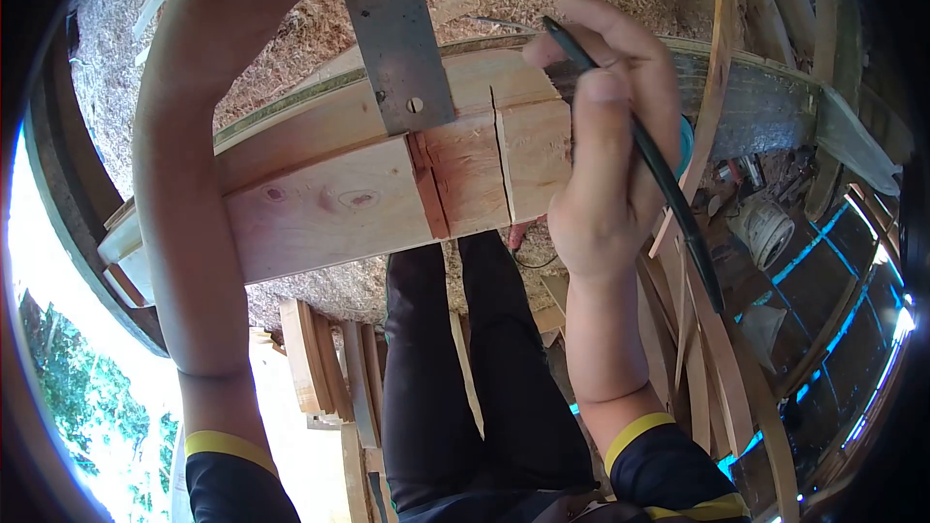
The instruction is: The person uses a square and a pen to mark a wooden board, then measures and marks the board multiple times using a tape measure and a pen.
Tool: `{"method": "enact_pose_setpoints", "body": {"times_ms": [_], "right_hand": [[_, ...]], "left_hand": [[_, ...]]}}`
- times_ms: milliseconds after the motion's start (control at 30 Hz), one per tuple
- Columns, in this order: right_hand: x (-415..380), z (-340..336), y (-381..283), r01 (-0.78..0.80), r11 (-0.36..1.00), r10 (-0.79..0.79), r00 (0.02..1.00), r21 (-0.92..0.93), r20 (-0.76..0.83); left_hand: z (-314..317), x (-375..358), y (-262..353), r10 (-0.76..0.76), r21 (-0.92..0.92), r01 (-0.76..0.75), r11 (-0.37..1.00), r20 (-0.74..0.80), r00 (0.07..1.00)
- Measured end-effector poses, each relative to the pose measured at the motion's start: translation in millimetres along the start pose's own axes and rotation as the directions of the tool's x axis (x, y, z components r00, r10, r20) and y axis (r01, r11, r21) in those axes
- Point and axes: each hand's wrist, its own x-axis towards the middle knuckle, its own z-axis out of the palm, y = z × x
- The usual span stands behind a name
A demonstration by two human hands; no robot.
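A: Holding what in the right hand (610,179)?

B: Pinching a black pen (666,189) between thumb and bent fingers; running slantwise across the hand, with its tip out past the thumb, near the far edge of the wooden board (325,218).

A: And with the left hand (247,5)?

B: Touching the outer end of a metal plate (397,34), beyond the board's far edge; can't tell pinched or spread, with fingers partly cropped; reaching over that edge, away from the fingers, to the board's reddish recess (470,174).

A: Seeing any lines?

B: Showing one dark line (499,150) across the board.
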Motion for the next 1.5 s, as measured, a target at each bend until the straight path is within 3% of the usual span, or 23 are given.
{"method": "enact_pose_setpoints", "body": {"times_ms": [67,133,200,233,267,333,467,500,533,733,800,933,1000,1100,1233,1300,1333,1400,1500], "right_hand": [[2,1,-2,0.065,0.997,-0.062,0.996,-0.032,0.071],[6,9,-5,-0.021,0.999,0.02,1.0,-0.048,-0.008],[11,10,3,0.238,0.951,-0.223,0.97,-0.198,0.094],[10,8,-6,0.145,0.967,-0.118,0.984,-0.212,0.137],[10,8,-2,0.145,0.967,-0.118,0.984,-0.211,0.137],[12,9,9,0.324,0.928,-0.297,0.942,-0.186,0.158],[8,8,1,0.339,0.907,-0.296,0.935,-0.251,0.194],[6,11,0,0.269,0.936,-0.23,0.956,-0.229,0.18],[4,14,-1,0.196,0.959,-0.162,0.972,-0.206,0.168],[6,23,6,0.23,0.925,-0.22,0.973,-0.302,0.068],[6,23,5,0.222,0.928,-0.211,0.975,-0.301,0.071],[6,24,5,0.225,0.928,-0.217,0.974,-0.298,0.057],[6,24,6,0.238,0.921,-0.23,0.971,-0.31,0.06],[7,23,7,0.258,0.908,-0.249,0.966,-0.33,0.07],[5,23,6,0.234,0.915,-0.223,0.972,-0.329,0.072],[6,23,7,0.247,0.908,-0.234,0.969,-0.339,0.079],[6,23,7,0.259,0.901,-0.245,0.966,-0.349,0.085],[6,22,7,0.262,0.901,-0.248,0.965,-0.345,0.085],[5,23,7,0.258,0.91,-0.25,0.966,-0.323,0.069]], "left_hand": [[0,0,-4,0.013,-0.008,-0.013,1.0,-0.01,1.0],[1,-1,-2,0.025,-0.014,-0.026,1.0,-0.02,0.999],[5,-3,5,0.022,0.135,-0.019,0.991,-0.016,1.0],[5,-2,5,0.022,0.135,-0.019,0.991,-0.017,1.0],[5,-2,5,0.029,0.131,-0.026,0.991,-0.018,0.999],[5,-2,4,0.036,0.126,-0.033,0.991,-0.019,0.999],[-6,4,-10,0.029,0.016,-0.029,0.999,0.007,1.0],[-7,7,-10,0.015,-0.052,-0.013,0.999,0.03,0.999],[-7,5,-8,0.014,-0.051,-0.012,0.999,0.029,0.999],[-4,0,-6,0.041,0.082,-0.042,0.996,0.017,0.999],[-9,7,-15,0.058,-0.103,-0.054,0.993,0.038,0.998],[-3,0,1,0.041,-0.023,-0.041,0.999,-0.005,0.999],[-7,2,13,-0.062,0.023,0.061,0.998,0.049,0.997],[-10,0,11,-0.03,-0.054,0.034,0.998,0.081,0.996],[-8,3,4,-0.062,0.014,0.061,0.998,0.051,0.997],[-5,8,-15,0.132,-0.093,-0.13,0.987,0.022,0.991],[-4,5,-13,0.132,-0.093,-0.13,0.987,0.022,0.991],[-1,-2,-1,0.034,0.058,-0.032,0.998,-0.022,0.999],[-2,-2,5,-0.009,0.084,0.009,0.996,-0.007,1.0]]}}
